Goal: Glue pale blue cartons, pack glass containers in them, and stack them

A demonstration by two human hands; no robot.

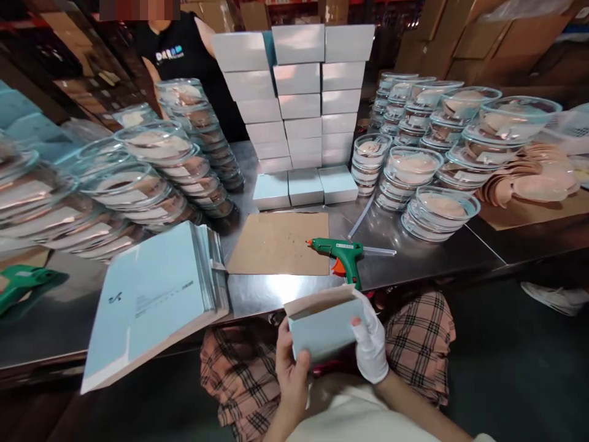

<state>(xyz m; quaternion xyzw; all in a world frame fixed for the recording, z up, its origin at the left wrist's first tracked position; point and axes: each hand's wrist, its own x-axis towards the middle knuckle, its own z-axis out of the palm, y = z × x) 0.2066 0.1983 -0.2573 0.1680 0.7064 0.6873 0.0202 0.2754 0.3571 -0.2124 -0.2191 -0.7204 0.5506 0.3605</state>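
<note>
Over my lap I hold a light blue carton (322, 328) with its top flap raised and its mouth facing up. My bare left hand (292, 368) grips its left end, thumb on the near face. On the right end, my right hand (370, 344) in a white glove with a bared thumb tip clasps the carton. Just beyond it, a green glue gun (343, 248) with an orange trigger and a clear glue stick lies with its nozzle over a brown cardboard sheet (276, 242). Left of this rests a pile of flat light blue cartons (151, 294).
Closed white boxes (299, 110) form a tall stack at the back. Stacks of clear round containers (156, 153) stand left, with more containers (414, 166) right. Another green glue gun (23, 282) lies far left. A person in a black shirt (184, 55) stands behind the metal table (396, 276).
</note>
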